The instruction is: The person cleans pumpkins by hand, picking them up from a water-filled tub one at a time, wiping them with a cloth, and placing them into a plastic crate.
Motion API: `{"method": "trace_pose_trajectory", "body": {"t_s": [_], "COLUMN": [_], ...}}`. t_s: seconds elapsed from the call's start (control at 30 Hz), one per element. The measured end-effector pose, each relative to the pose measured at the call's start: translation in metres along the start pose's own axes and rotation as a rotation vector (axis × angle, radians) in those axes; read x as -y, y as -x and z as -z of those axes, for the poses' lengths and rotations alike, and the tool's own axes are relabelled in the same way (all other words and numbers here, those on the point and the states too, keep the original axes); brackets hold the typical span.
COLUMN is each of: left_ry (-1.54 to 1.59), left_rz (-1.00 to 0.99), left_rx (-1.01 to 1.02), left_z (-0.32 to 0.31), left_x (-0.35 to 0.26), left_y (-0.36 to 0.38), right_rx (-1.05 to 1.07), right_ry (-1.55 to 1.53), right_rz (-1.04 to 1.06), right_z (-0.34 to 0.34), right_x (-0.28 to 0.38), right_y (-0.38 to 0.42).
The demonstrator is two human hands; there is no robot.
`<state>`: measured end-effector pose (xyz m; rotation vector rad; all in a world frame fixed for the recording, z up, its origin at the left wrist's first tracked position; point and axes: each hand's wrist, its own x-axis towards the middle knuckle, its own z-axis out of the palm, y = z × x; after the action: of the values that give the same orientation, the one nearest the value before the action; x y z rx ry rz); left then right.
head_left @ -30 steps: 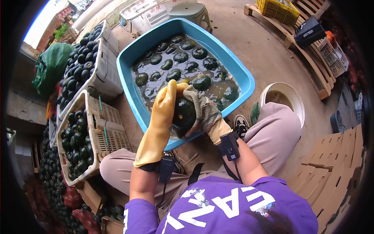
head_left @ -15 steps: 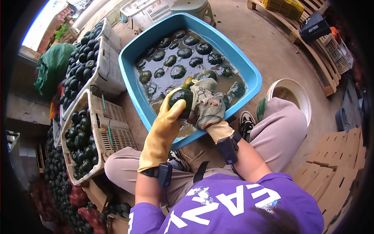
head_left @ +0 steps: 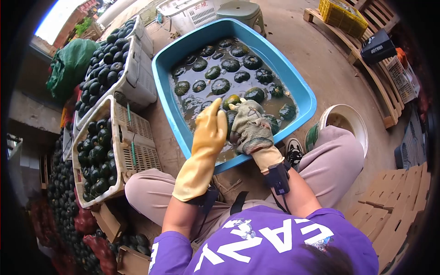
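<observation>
A blue tub of murky water holds several dark green squashes. Over its near edge, my left hand wears a yellow rubber glove, its fingers raised and its palm turned toward the other hand. My right hand, in a yellow glove covered by a wet grey cloth mitt, is curled around a dark green squash, which shows only in part between the two hands. A squash with a yellow-orange patch lies just beyond them.
White crates filled with squashes stand at the left, by a green sack. A white bucket is right of my knee. Flattened cardboard lies lower right, a wooden pallet upper right. A stool stands behind the tub.
My left hand has shifted from gripping the squash to an upright pose with straighter fingers. The squash is now more hidden beside the mitt. The view has shifted slightly.
</observation>
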<state>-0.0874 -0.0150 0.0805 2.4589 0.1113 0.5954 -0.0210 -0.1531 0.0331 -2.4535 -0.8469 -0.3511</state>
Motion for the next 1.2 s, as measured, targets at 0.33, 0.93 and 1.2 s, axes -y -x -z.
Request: {"method": "trace_pose_trajectory", "body": {"t_s": [0.33,0.93,1.2], "left_ry": [1.578,1.238,-0.118], "left_rz": [0.924,0.582,-0.197], "left_rx": [0.176,-1.015,0.55], "left_z": [0.051,0.341,0.028], "left_x": [-0.03,0.242,0.113], "left_y": [0.027,0.051,-0.08], "right_rx": [0.246,0.312,0.178], "right_ry": [-0.036,0.087,-0.049], "right_rz": [0.054,0.106,0.126], "right_z": [0.009,0.016,0.013], "right_x": [-0.014,0.007,-0.037], "right_y": [0.034,-0.003,0.012]}}
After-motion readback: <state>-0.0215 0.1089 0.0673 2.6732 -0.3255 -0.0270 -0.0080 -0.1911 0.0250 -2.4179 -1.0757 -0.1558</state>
